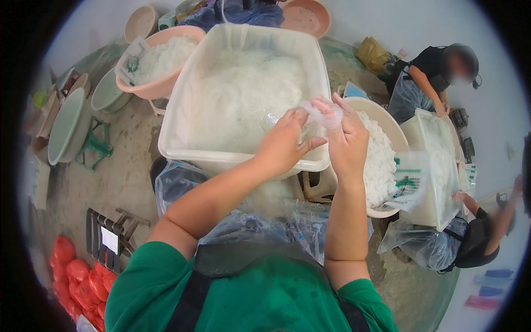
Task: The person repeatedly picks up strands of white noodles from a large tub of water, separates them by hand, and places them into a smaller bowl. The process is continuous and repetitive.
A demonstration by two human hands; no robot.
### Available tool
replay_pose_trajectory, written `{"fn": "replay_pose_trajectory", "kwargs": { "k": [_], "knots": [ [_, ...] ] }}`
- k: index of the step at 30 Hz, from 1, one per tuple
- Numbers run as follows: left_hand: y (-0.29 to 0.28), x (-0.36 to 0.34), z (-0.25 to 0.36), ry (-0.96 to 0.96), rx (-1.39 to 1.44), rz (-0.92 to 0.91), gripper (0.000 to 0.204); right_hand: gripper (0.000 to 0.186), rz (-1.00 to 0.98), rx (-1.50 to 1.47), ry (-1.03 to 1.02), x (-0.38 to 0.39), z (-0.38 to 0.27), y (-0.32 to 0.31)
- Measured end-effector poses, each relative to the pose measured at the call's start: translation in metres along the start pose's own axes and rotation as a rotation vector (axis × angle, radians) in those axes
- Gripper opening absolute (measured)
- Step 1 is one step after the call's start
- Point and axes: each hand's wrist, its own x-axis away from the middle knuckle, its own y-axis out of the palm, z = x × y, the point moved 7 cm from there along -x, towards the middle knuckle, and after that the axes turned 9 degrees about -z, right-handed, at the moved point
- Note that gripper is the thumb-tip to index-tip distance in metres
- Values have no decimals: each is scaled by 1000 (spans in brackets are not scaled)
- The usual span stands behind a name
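Observation:
A thin, wet, see-through piece of white fibre [323, 113], like silk floss, is stretched between my two hands above the right side of a big white tub [168, 141]. My left hand [285, 141] pinches its left edge with bent fingers, the thumb standing apart. On the right, the fibre wraps around the fingers of my right hand [349, 141], which is raised with its fingertips up. The tub below holds cloudy water with a pale fibrous mass [249, 94]. Beside my right hand, a cream basin [381, 108] is heaped with white lumps [377, 160] that look like cocoons.
A pink basin [152, 88] with white fibre stands left of the tub. Two people work at another white tub [442, 213] on the right. Green basins [72, 130], a green stool [97, 144], a folding stool [105, 240] and red bags [80, 282] are on the left.

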Motion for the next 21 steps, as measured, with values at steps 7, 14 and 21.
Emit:
{"fn": "replay_pose_trajectory", "kwargs": {
  "k": [7, 14, 21],
  "knots": [
    [13, 1, -1, -13, 470, -346, 44, 23, 244, -1131, 350, 15, 51, 8],
    [-1, -10, -35, -309, 469, -437, 45, 22, -183, -27, 245, 7, 27, 7],
    [-32, -30, -2, 77, 108, -356, 39, 10, -338, 103, 237, 0, 14, 11]
  ]
}}
